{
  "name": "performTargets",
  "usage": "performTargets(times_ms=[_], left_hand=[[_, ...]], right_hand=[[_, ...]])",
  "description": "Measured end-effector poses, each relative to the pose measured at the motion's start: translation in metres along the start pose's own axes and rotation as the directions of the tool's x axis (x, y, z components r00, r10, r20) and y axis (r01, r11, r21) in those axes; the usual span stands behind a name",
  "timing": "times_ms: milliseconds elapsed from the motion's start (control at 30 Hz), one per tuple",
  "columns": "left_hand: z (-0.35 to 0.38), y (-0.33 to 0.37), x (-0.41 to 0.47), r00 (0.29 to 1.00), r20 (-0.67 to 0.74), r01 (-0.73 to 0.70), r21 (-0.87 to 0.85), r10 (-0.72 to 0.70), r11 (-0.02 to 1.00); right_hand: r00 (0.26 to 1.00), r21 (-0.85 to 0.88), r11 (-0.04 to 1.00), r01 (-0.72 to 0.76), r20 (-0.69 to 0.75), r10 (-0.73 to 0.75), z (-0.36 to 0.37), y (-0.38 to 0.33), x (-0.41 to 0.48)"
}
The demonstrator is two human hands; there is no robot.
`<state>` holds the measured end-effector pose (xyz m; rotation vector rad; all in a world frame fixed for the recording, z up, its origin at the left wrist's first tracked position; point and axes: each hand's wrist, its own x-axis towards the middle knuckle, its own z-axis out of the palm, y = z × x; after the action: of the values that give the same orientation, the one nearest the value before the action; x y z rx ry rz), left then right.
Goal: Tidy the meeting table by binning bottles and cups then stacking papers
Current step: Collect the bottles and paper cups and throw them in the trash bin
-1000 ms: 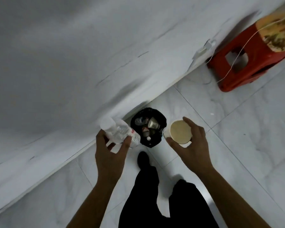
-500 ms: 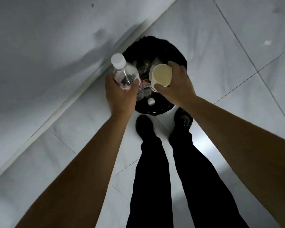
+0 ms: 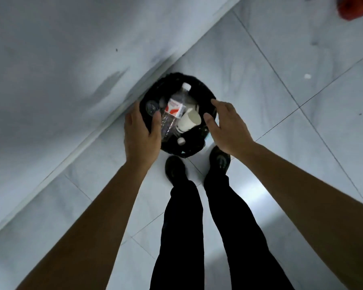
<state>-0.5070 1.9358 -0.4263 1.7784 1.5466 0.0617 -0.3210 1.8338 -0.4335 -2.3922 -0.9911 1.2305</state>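
Observation:
A round bin lined with a black bag (image 3: 205, 95) stands on the floor against the wall, just ahead of my feet. Inside it lie a clear plastic bottle with a red and white label (image 3: 177, 105) and a white paper cup (image 3: 190, 121) on its side, among other bottles. My left hand (image 3: 142, 132) hovers over the bin's left rim, fingers relaxed and holding nothing. My right hand (image 3: 226, 126) hovers over the right rim, also empty with fingers extended.
A white wall (image 3: 61, 70) runs diagonally on the left with a baseboard at the floor. The floor is pale marble tile (image 3: 281, 91). A corner of a red stool (image 3: 356, 7) shows at the top right. My black shoes (image 3: 174, 168) stand right behind the bin.
Both hands have let go: the bottle and the paper cup have dropped into the bin, and my hands now hang empty above its rim.

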Motion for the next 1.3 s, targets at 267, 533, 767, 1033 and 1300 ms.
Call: performTargets(times_ms=[267,533,767,1033,1300], left_hand=[[-0.174,0.197,-0.120,0.953,-0.143,-0.290,-0.173,0.267,0.941],[-0.301,0.291,-0.240,0.845,-0.143,-0.530,-0.353,0.515,0.771],[-0.339,0.308,-0.247,0.609,0.119,-0.679,-0.433,0.784,0.593],[-0.302,0.319,-0.338,0.232,0.447,-0.634,-0.605,0.864,0.483],[-0.286,0.271,-0.511,-0.332,0.557,-0.641,-0.725,0.761,0.251]], right_hand=[[0.898,0.130,0.986,0.107,-0.438,-0.039,-0.193,-0.086,-0.172],[0.695,0.337,0.918,0.208,-0.711,0.104,-0.262,-0.155,-0.367],[0.379,0.513,0.842,0.168,-0.822,0.425,-0.206,-0.187,-0.487],[-0.106,0.724,0.687,0.056,-0.680,0.725,-0.076,-0.213,-0.626],[-0.578,0.856,0.496,0.146,-0.333,0.745,0.073,-0.255,-0.767]])
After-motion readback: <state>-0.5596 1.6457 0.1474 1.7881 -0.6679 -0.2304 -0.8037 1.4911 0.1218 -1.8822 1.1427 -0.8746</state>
